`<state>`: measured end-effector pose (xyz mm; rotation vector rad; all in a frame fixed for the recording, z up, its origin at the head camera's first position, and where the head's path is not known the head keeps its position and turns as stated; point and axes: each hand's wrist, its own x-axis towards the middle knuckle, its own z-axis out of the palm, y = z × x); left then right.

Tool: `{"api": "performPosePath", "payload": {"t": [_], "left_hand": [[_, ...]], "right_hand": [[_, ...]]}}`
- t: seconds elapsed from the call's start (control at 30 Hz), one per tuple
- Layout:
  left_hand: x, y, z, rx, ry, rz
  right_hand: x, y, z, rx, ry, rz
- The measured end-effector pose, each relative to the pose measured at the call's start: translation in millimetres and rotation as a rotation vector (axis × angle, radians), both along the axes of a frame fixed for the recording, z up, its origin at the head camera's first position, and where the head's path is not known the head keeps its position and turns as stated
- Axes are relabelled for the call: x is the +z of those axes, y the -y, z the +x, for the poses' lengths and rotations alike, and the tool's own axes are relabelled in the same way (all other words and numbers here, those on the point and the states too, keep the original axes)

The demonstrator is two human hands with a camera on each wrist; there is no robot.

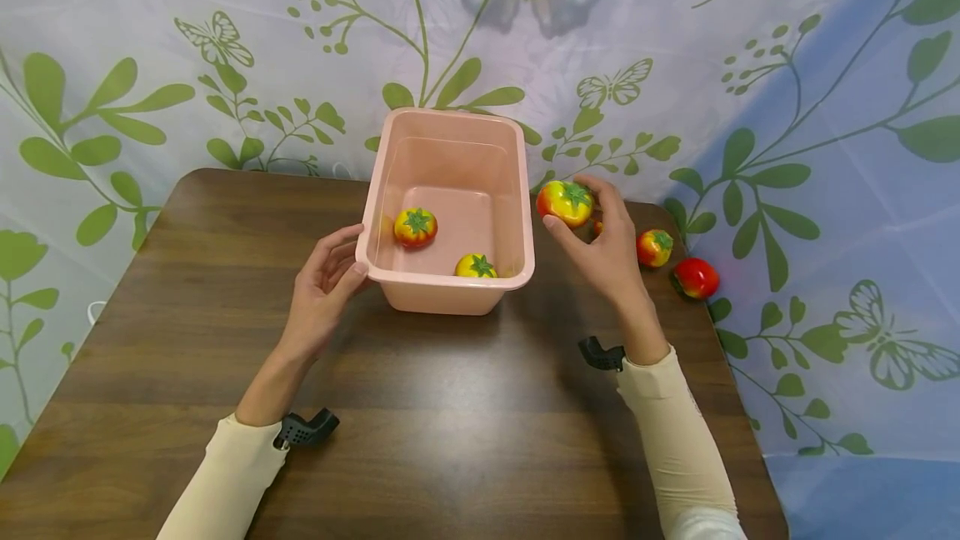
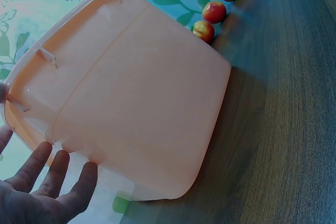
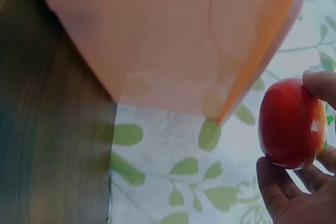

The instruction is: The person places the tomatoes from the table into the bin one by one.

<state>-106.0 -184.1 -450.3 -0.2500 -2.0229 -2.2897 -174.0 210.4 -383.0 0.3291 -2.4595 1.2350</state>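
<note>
A pink plastic bin (image 1: 452,297) stands at the back of the table. Inside it lie two red-and-yellow tomatoes with green tops, one tomato (image 1: 415,227) toward the left and another tomato (image 1: 476,266) partly hidden by the near rim. My left hand (image 1: 324,286) holds the bin's near left rim; in the left wrist view its fingers (image 2: 59,174) touch the outer side under the lip. Just right of the bin, my right hand (image 1: 606,244) grips a tomato (image 1: 564,203) between thumb and fingers, raised off the table. Its red underside shows in the right wrist view.
At the table's right edge lie a yellow-red tomato (image 1: 654,248) and a redder tomato (image 1: 696,278); another (image 1: 597,227) is mostly hidden behind my right hand. A leaf-patterned cloth (image 1: 285,65) hangs behind the wooden table (image 1: 420,423).
</note>
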Motion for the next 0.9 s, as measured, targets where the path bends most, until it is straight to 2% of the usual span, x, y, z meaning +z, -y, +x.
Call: {"api": "performPosePath", "payload": {"t": [0.23, 0.6, 0.9], "left_hand": [[-0.6, 0, -0.9, -0.006, -0.004, 0.011], [-0.3, 1, 0.4, 0.004, -0.003, 0.008], [-0.7, -1, -0.2, 0.002, 0.004, 0.013]], "right_hand": [[3.8, 23, 0.9, 0.078, 0.011, -0.015], [-0.1, 53, 0.4, 0.213, -0.016, -0.036], [-1.8, 59, -0.5, 0.207, -0.029, -0.052]]}}
